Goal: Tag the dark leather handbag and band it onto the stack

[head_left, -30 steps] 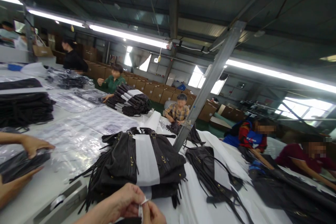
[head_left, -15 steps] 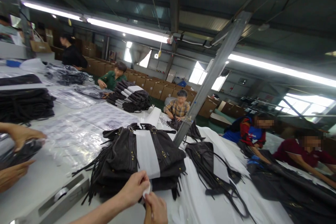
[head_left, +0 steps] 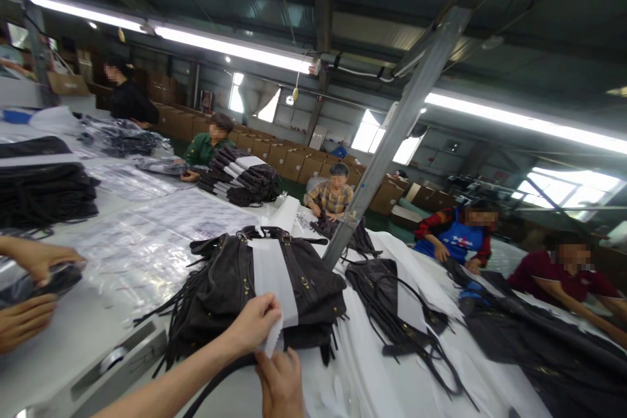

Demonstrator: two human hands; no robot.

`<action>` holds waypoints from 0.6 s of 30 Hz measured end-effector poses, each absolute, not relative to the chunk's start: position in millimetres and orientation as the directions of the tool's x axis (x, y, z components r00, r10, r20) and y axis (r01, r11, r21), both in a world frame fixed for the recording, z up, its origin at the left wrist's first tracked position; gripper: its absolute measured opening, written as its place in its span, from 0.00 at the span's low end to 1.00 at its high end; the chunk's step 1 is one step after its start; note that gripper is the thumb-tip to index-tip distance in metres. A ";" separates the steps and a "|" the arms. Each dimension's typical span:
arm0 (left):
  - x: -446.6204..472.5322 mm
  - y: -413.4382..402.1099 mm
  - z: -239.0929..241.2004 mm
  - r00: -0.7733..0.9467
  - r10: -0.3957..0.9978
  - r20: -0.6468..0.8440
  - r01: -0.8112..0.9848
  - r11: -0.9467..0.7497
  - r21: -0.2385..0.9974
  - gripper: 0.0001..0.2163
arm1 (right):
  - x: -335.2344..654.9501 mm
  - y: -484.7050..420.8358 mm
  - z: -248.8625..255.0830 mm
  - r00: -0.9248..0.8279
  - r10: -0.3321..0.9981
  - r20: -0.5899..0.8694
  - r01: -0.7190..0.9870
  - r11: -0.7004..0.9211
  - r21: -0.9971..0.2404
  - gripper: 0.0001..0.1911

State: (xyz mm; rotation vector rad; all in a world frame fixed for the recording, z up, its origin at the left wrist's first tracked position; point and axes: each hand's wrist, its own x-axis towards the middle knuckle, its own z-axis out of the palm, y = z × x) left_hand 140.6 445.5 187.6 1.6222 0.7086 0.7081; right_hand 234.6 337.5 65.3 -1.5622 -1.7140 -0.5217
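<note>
In front of me, a stack of dark handbags [head_left: 225,281] with fringes lies on the table, a pale band [head_left: 269,274] across the top one. My left hand [head_left: 257,321], closed, pinches the upper end of a short white strip [head_left: 273,338] with a jagged edge. Just below it, my right hand [head_left: 281,379] is closed at the strip's lower end. A black strap [head_left: 223,375] runs from the lower left up to the right hand's fingers. The right fingertips are partly hidden, so how they grip the strap is unclear.
A metal tape dispenser-like frame [head_left: 110,366] stands at lower left. Another person's hands [head_left: 36,268] hold a plastic-wrapped item at the left. A slanted metal post [head_left: 392,144] rises behind the bags. Another strapped bag [head_left: 386,294] lies to the right on white sheets.
My left hand has moved up and slightly left, drawing apart from my right hand. More of the white strip shows between them, and the black strap has come into view.
</note>
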 end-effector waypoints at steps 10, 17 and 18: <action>128.8 457.8 166.3 0.572 0.819 0.038 0.089 -0.108 0.990 0.07 | 237.9 345.0 60.9 -0.092 0.845 0.526 0.995 0.104 0.006 0.26; 51.8 415.6 135.8 0.651 0.737 0.181 0.154 -0.362 0.919 0.12 | 263.5 343.3 40.6 0.064 0.900 0.431 0.991 -0.109 0.079 0.33; 32.6 408.0 118.0 0.673 0.721 0.165 0.177 -0.374 0.911 0.12 | 267.0 333.7 37.8 0.085 0.891 0.446 0.987 -0.136 0.085 0.31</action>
